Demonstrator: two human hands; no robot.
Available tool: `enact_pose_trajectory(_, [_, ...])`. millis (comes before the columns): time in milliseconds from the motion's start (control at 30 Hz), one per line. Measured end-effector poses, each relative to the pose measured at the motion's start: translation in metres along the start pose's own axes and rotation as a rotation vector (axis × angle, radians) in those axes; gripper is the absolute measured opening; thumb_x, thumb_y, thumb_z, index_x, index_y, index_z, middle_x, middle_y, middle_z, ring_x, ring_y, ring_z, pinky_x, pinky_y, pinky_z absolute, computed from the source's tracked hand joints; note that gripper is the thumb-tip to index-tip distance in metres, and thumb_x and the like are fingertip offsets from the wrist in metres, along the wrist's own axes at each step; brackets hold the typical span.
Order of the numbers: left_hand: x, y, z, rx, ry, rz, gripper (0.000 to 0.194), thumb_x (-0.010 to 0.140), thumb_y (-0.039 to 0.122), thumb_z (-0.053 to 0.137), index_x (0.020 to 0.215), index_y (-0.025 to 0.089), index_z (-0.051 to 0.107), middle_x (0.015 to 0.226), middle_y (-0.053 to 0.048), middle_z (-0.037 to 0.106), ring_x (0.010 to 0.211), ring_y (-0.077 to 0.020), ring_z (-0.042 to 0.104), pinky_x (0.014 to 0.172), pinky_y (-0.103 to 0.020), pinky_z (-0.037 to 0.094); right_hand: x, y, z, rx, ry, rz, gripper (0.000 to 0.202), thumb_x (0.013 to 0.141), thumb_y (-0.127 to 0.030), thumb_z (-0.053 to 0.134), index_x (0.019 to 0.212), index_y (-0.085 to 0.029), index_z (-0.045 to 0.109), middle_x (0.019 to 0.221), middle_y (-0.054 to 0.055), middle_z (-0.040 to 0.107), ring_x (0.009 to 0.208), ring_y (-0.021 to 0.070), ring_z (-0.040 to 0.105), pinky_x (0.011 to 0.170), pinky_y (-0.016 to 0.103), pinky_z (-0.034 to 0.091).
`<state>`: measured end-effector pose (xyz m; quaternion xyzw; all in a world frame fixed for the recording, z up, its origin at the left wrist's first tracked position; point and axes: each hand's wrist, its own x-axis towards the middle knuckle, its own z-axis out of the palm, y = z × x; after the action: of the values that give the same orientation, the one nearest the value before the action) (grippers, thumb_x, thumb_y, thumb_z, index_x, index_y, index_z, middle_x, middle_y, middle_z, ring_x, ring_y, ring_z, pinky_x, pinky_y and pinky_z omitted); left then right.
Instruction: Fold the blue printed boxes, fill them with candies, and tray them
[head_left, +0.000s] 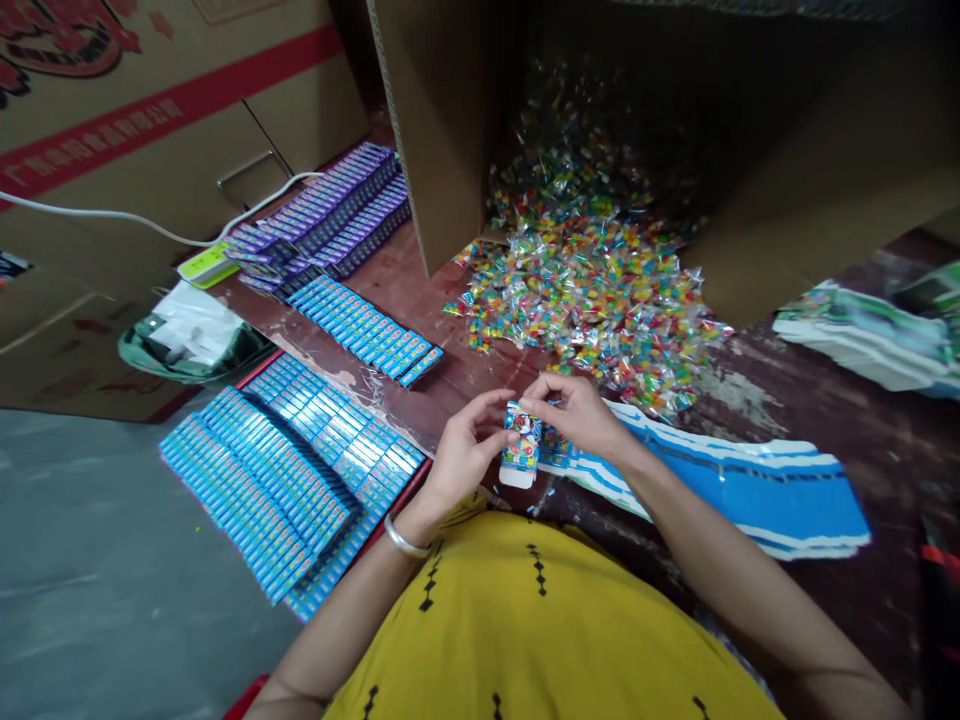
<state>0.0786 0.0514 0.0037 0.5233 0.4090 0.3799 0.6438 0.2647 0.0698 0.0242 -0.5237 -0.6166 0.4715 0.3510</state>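
A small blue printed carton (520, 450) is upright between my hands, its white end flap hanging at the bottom. My left hand (469, 445) grips it from the left, thumb on the printed front. At the carton's top edge, the fingers of my right hand (574, 408) are pinched together; whether a candy packet is between them is hidden. Under my right forearm lies a fanned row of flat blue carton blanks (750, 490). Just beyond my hands spreads a heap of clear packets of coloured candy (600, 290), spilling from a large open cardboard box (442, 130).
Blue filled-looking cartons (360, 325) stand in a row on the dark red table, with purple cartons (322, 215) behind. More blue cartons (259, 480) stack at the left. A green bag (195, 335), white cable (112, 213) and green-white printed sheets (862, 335) lie around.
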Motion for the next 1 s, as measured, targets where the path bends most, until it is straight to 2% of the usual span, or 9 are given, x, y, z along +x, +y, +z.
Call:
enact_pose_trajectory(167, [0.003, -0.005, -0.008, -0.092, 0.069, -0.046, 0.035, 0.076, 0.026, 0.074, 0.107, 0.018, 0.06, 0.093, -0.004, 0.068, 0.083, -0.015, 0.065, 0.073, -0.025, 0.054, -0.006, 0.005, -0.008, 0.053, -0.117, 0.045, 0.027, 0.077, -0.036, 0.073, 0.099, -0.022, 0.068, 0.094, 0.003, 0.069, 0.081, 0.0179, 0.064, 0.067, 0.029, 0.05])
enact_pose_trajectory(233, [0.006, -0.007, -0.013, -0.136, 0.171, -0.056, 0.037, 0.071, 0.027, 0.078, 0.101, 0.018, 0.057, 0.087, -0.001, 0.067, 0.077, -0.0133, 0.065, 0.069, -0.024, 0.054, -0.003, 0.011, -0.022, -0.041, 0.016, 0.031, 0.03, 0.081, -0.035, 0.068, 0.109, -0.023, 0.066, 0.097, 0.004, 0.069, 0.082, 0.0182, 0.065, 0.069, 0.03, 0.051])
enact_pose_trajectory(300, [0.009, -0.01, -0.018, -0.149, 0.258, -0.069, 0.039, 0.067, 0.028, 0.081, 0.092, 0.019, 0.053, 0.079, 0.002, 0.063, 0.068, -0.0101, 0.061, 0.06, -0.02, 0.052, 0.003, 0.018, -0.041, -0.269, 0.238, -0.009, 0.022, 0.086, -0.031, 0.062, 0.105, -0.023, 0.066, 0.096, 0.005, 0.07, 0.081, 0.0191, 0.065, 0.072, 0.032, 0.051])
enact_pose_trajectory(333, [0.009, -0.01, -0.019, -0.145, 0.281, -0.079, 0.04, 0.066, 0.029, 0.081, 0.09, 0.019, 0.05, 0.076, 0.004, 0.061, 0.063, -0.0085, 0.058, 0.055, -0.018, 0.051, 0.006, 0.021, -0.049, -0.425, 0.29, -0.025, 0.017, 0.087, -0.029, 0.06, 0.101, -0.022, 0.068, 0.096, 0.005, 0.07, 0.08, 0.0198, 0.065, 0.073, 0.034, 0.05])
enact_pose_trajectory(433, [0.009, -0.011, -0.02, -0.173, 0.291, -0.125, 0.043, 0.067, 0.03, 0.08, 0.095, 0.02, 0.048, 0.082, 0.004, 0.059, 0.061, -0.0082, 0.056, 0.048, -0.018, 0.05, 0.015, 0.029, -0.062, -0.782, 0.159, -0.081, 0.015, 0.089, -0.022, 0.057, 0.095, -0.022, 0.07, 0.103, 0.007, 0.07, 0.088, 0.0235, 0.066, 0.08, 0.037, 0.049])
enact_pose_trajectory(567, [0.007, -0.012, -0.019, -0.263, 0.236, -0.188, 0.056, 0.067, 0.025, 0.079, 0.116, 0.022, 0.052, 0.101, -0.001, 0.061, 0.082, -0.014, 0.063, 0.069, -0.031, 0.06, 0.028, 0.036, -0.052, -0.959, -0.069, -0.21, 0.026, 0.087, -0.016, 0.059, 0.111, -0.022, 0.066, 0.115, 0.008, 0.068, 0.111, 0.0263, 0.059, 0.093, 0.038, 0.046])
enact_pose_trajectory(700, [0.005, -0.018, -0.021, -0.23, 0.143, -0.242, 0.039, 0.069, 0.023, 0.075, 0.106, 0.016, 0.062, 0.096, -0.003, 0.067, 0.083, -0.0131, 0.062, 0.077, -0.026, 0.053, 0.046, 0.043, -0.044, -1.091, -0.119, -0.192, 0.023, 0.085, -0.014, 0.058, 0.105, -0.018, 0.067, 0.101, 0.011, 0.07, 0.103, 0.0287, 0.061, 0.088, 0.039, 0.048])
enact_pose_trajectory(833, [0.005, -0.024, -0.023, -0.127, 0.166, -0.219, 0.024, 0.072, 0.025, 0.074, 0.091, 0.016, 0.063, 0.084, 0.001, 0.068, 0.073, -0.0106, 0.06, 0.07, -0.021, 0.047, 0.054, 0.04, -0.047, -0.903, 0.034, -0.235, 0.019, 0.087, -0.015, 0.054, 0.101, -0.019, 0.067, 0.099, 0.009, 0.07, 0.093, 0.0247, 0.065, 0.082, 0.037, 0.05])
enact_pose_trajectory(1000, [0.007, -0.025, -0.015, -0.135, 0.058, -0.185, 0.037, 0.071, 0.024, 0.076, 0.104, 0.016, 0.063, 0.098, -0.004, 0.07, 0.087, -0.015, 0.063, 0.081, -0.027, 0.049, 0.041, 0.016, -0.032, -0.124, 0.365, -0.214, 0.009, 0.085, -0.029, 0.063, 0.089, -0.022, 0.06, 0.086, 0.003, 0.069, 0.076, 0.0174, 0.068, 0.068, 0.03, 0.055])
